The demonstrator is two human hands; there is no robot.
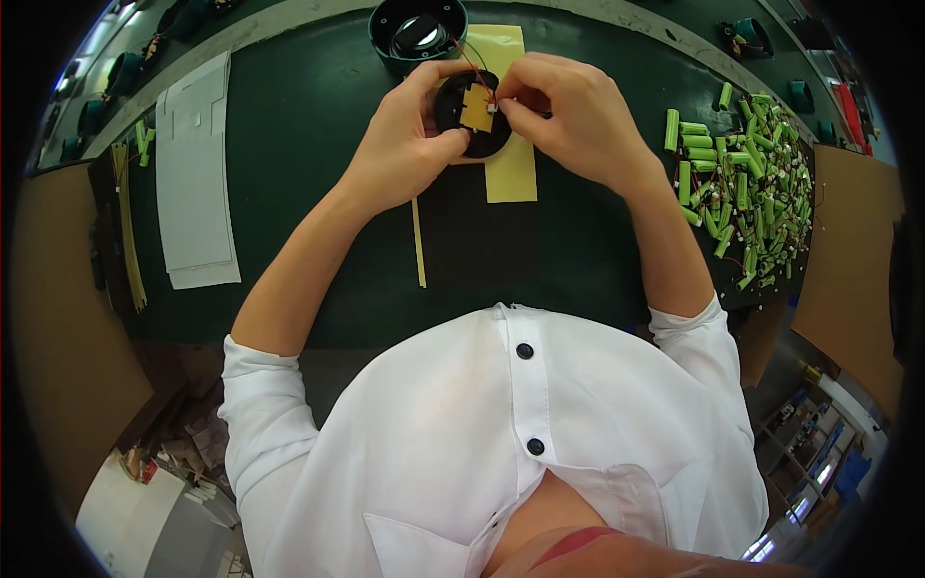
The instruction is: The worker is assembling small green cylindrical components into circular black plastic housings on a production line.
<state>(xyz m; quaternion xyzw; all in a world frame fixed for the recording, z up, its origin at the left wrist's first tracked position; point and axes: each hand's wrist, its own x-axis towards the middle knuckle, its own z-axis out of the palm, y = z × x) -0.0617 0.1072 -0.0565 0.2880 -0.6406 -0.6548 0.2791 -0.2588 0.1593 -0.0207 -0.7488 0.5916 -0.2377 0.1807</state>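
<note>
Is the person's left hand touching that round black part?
Touching. The head view shows the left hand with fingers wrapped around the rim of the round black part.

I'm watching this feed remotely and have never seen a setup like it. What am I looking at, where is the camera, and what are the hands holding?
There is no machine here: a person in a white shirt works with two bare hands. The single picture comes from a wide camera worn on the person's head, looking down, so straight edges bend near the rim and the forearms enter from below.

The left hand grips a round black part with a yellow patch on it. The right hand pinches at a small white connector on thin red wires at that part.

On the dark green table lie a yellow sheet under the hands, a thin yellow strip, a stack of white sheets to the left, a pile of green batteries to the right, and a round dark green housing beyond the hands.
</note>
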